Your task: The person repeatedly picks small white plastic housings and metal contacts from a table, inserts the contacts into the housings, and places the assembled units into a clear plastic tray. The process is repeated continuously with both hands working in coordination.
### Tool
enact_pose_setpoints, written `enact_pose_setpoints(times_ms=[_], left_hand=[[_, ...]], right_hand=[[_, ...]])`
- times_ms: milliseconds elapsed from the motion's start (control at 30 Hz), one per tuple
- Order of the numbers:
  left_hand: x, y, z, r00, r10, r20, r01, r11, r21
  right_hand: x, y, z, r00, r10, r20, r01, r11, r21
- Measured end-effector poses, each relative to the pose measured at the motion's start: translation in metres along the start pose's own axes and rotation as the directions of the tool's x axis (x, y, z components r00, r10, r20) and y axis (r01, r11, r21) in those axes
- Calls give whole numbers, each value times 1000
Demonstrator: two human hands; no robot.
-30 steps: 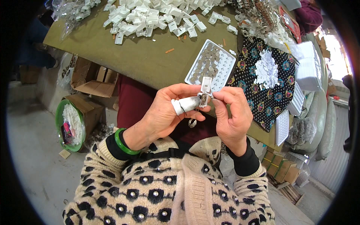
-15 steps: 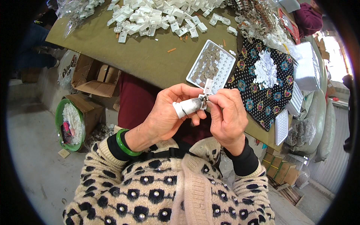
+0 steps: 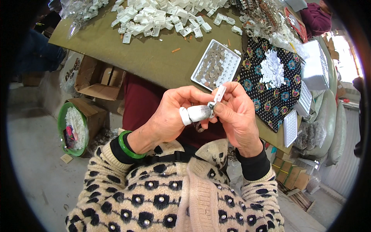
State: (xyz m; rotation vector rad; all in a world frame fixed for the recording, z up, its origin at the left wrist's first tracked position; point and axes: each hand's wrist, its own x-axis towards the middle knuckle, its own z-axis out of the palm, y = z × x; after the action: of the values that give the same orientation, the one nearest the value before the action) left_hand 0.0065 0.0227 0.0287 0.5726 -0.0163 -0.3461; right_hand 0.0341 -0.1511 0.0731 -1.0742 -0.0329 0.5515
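Note:
My left hand point(image 3: 166, 110) and my right hand point(image 3: 241, 118) meet just in front of the table's near edge. Between their fingertips is a small white plastic casing point(image 3: 220, 93), its long flap standing up and tilted right. Dark metal bits show at its lower part, too small to make out. A white, dark-smudged cover point(image 3: 198, 113) wraps my left thumb, which presses against the casing. My right thumb and forefinger pinch it from the other side. Beyond the hands lies a white tray point(image 3: 236, 58) with several round silvery discs point(image 3: 212, 63) in it.
A heap of white casings point(image 3: 162, 17) covers the back of the green table point(image 3: 154, 62). At right, a patterned black cloth point(image 3: 255, 96) bears a pile of white pieces point(image 3: 273, 69). White trays point(image 3: 315, 65) are stacked beyond. A green basin point(image 3: 62, 116) stands on the floor at left.
The casing's flap has swung from nearly upright to leaning right. My right hand has turned, its thumb now across the casing's front.

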Motion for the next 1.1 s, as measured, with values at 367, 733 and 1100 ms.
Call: enact_pose_setpoints(times_ms=[367,733,1100], left_hand=[[1,-5,-6,999,-32,-9,32,999,21],[-1,-6,-5,1000,29,8,-29,999,-26],[1,-8,-9,994,-76,-74,56,969,-240]], right_hand=[[8,7,-5,929,-363,-77,274,811,-517],[17,20,-5,580,-742,336,613,126,-780],[16,24,0,600,-653,462,683,117,-721]])
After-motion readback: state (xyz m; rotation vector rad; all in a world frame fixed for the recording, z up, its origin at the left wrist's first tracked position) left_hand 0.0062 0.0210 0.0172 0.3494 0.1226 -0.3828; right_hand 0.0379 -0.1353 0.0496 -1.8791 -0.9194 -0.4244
